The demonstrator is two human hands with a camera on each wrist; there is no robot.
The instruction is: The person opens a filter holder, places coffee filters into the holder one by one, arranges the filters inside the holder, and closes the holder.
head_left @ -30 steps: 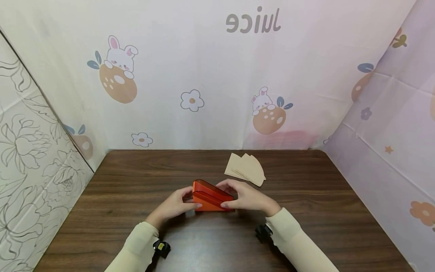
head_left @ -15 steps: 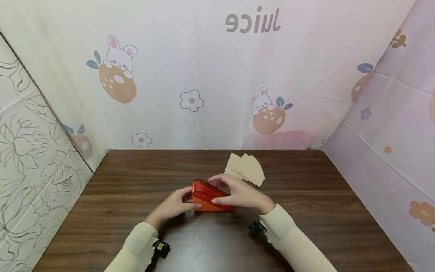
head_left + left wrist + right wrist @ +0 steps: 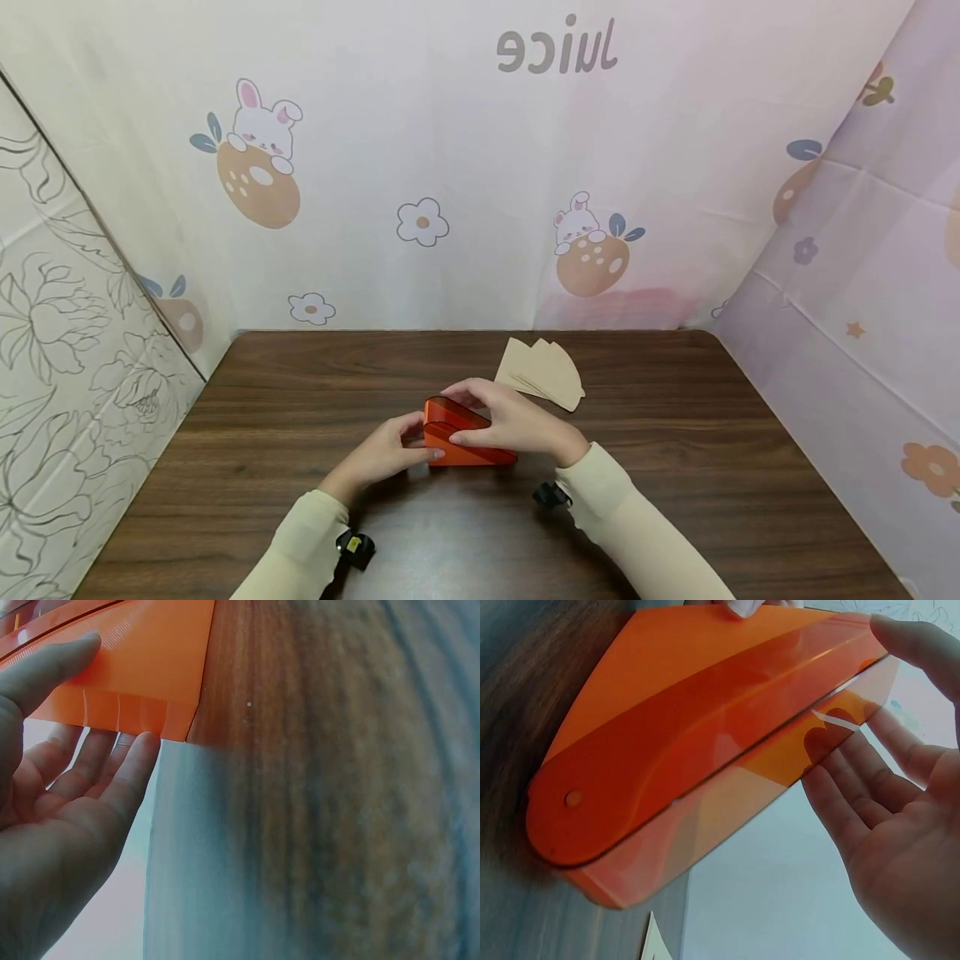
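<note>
An orange coffee filter holder (image 3: 471, 457), wedge-shaped, stands on the table with its tall end to the left. A see-through red-orange lid (image 3: 705, 750) covers its sloping top and pivots on a pin at the low right end. My left hand (image 3: 378, 457) grips the tall end, thumb on the front face and fingers at the back, as the left wrist view also shows. Across the lid, my right hand (image 3: 521, 423) holds both sides, thumb in front and fingertips (image 3: 821, 776) behind. Whether the lid is fully down is hard to tell.
Several beige paper coffee filters (image 3: 543, 375) lie fanned out behind my right hand. The dark wooden table (image 3: 315, 367) ends at a printed curtain (image 3: 360, 167) at the back. Black wrist cameras hang beneath both forearms.
My right hand has slid left and slightly up along the lid, from near the low end toward the middle. The left hand and the holder have stayed in place.
</note>
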